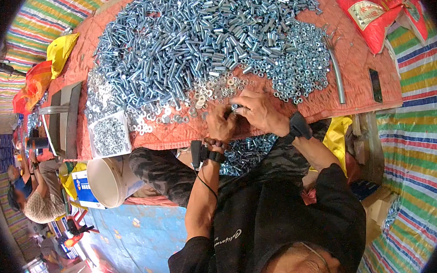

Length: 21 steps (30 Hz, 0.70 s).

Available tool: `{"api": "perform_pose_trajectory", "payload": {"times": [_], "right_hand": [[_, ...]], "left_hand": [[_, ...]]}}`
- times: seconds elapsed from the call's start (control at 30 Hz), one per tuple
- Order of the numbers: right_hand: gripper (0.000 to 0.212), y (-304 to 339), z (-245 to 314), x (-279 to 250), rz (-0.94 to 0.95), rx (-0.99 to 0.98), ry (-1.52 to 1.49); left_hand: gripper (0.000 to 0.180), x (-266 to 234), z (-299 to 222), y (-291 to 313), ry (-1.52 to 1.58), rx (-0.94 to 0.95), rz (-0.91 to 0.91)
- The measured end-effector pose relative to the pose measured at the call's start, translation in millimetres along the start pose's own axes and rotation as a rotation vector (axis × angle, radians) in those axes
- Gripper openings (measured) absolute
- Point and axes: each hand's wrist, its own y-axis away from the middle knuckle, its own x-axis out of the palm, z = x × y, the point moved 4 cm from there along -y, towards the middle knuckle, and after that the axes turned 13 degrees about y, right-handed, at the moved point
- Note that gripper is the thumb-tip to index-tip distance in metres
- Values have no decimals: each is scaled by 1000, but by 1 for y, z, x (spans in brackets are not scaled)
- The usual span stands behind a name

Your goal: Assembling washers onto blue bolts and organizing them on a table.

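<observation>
My left hand and my right hand meet at the near edge of the table, fingertips almost touching. Thumb and fingers of the right are pinched on a small shiny metal fastener; its exact kind is too small to tell. Curled fingers close my left hand beside it, and whatever they hold is hidden. Just beyond lie loose flat washers. A large heap of metal bolts and sleeves spreads behind them, with a pile of hex nuts on its right.
A white square tray of small metal rings sits at the left front, near a grey metal holder. A metal tube and a dark phone lie right. More metal pieces gather between my legs, and a white bucket stands left.
</observation>
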Motion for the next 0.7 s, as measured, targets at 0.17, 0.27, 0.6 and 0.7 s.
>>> {"api": "perform_pose_trajectory", "payload": {"times": [0.17, 0.27, 0.6, 0.7], "right_hand": [[23, -8, -9, 4, 91, -86, 94], [20, -10, -6, 2, 85, -95, 28], [25, 17, 11, -1, 52, 290, -167], [27, 16, 11, -2, 141, 458, -243]], "left_hand": [[16, -2, -1, -2, -34, -30, 16], [19, -3, 1, -2, -104, -75, 72], [15, -2, -4, 4, -4, -12, 24], [15, 3, 2, 3, 16, -23, 30]]}}
